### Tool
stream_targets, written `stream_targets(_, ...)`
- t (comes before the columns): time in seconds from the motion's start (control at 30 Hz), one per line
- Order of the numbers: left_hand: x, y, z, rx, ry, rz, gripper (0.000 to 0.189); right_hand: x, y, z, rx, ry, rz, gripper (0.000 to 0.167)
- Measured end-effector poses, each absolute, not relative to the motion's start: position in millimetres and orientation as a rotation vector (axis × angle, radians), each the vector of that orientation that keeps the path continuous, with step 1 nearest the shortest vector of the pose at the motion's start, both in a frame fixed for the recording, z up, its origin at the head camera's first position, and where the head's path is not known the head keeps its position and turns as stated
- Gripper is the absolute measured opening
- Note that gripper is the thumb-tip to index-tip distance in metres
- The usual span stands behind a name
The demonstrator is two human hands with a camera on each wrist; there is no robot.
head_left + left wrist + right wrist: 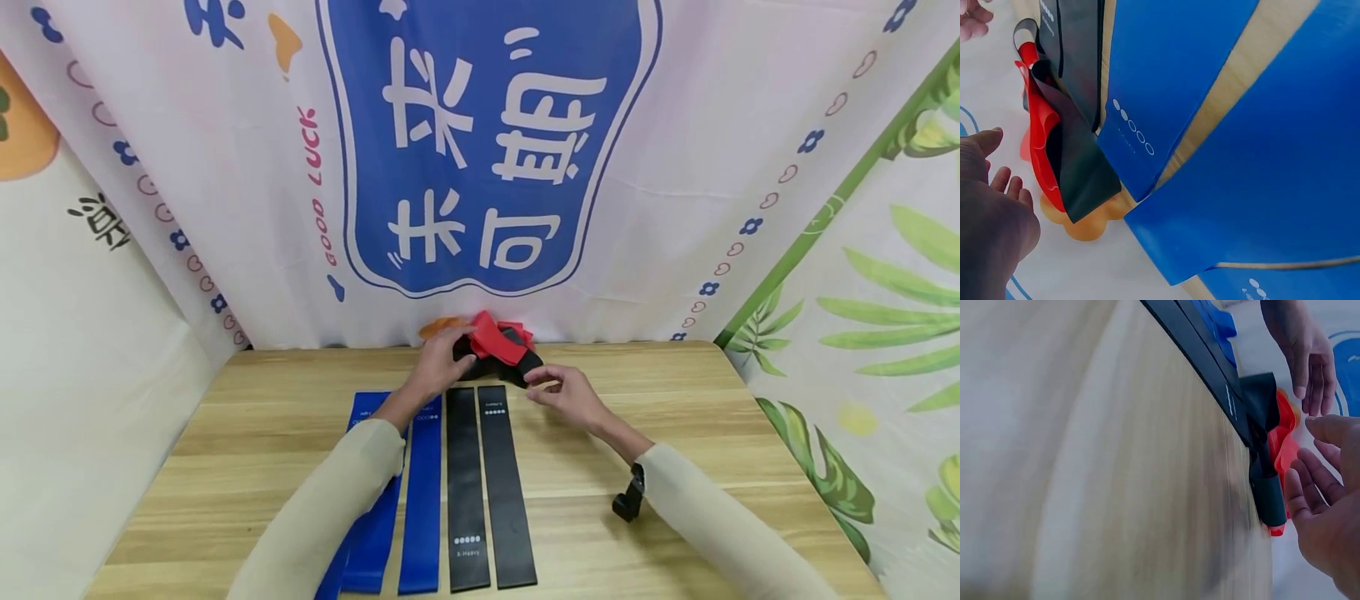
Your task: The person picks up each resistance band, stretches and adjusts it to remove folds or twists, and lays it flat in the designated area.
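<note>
A crumpled pile of red resistance bands [497,340] and black resistance bands [1085,162] lies at the back of the table, against the cloth. Just left of the pile is my left hand [442,360], its fingers loosely bent and apart from the bands in the left wrist view. My right hand [568,395] hovers at the pile's right side, near a black end. The right wrist view shows its fingers [1313,481] relaxed, with nothing in them. Two flat black bands [467,483] and several blue bands [422,500] lie lengthwise in front; my left sleeve partly covers the blue ones.
The wood-grain table [622,517] ends at a printed white cloth [660,208] hanging along the back. More printed cloth [900,333] hangs along the right side. A black strap with a small device [628,500] is on my right wrist.
</note>
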State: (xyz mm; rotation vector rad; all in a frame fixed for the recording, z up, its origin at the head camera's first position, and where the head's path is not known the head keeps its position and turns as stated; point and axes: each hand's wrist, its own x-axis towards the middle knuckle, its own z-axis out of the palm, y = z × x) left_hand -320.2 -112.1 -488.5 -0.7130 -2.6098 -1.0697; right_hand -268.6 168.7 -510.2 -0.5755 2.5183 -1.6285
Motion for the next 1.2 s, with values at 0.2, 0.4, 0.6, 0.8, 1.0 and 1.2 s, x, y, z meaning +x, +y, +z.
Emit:
stream_targets(0.2, -326.3, -106.9, -490.8, -0.656, -2.593, -1.094, 0.055, -284.2, 163.0, -511.6, -0.532, 2.615, -1.619, 0.034)
stream_targets(0.4, -330.0, -96.5, -492.6, -0.641, -2.617, -1.08, 0.056, -298.9, 154.5, -511.9, -0.524, 2.651, -1.606, 0.04)
stream_targets(0.6, -331.5, -84.5, -493.2, -0.632, -2.674, -1.048, 0.058, -311.6, 147.6, -512.8, -0.564, 2.709, -1.543, 0.044)
stream_targets(0.8, -334.8, -78.0, -496.0, -0.602, -2.712, -0.995, 0.059, -319.1, 143.6, -516.2, -0.513, 2.737, -1.513, 0.046)
stream_targets(1.0, -338.7, -76.2, -499.5, -0.571, -2.751, -0.962, 0.059, -326.9, 140.5, -523.0, -0.471, 2.765, -1.5, 0.048)
stream_targets(1.2, -340.4, -76.3, -502.2, -0.552, -2.805, -0.933, 0.059, -330.0, 137.1, -528.9, -0.51, 2.793, -1.487, 0.05)
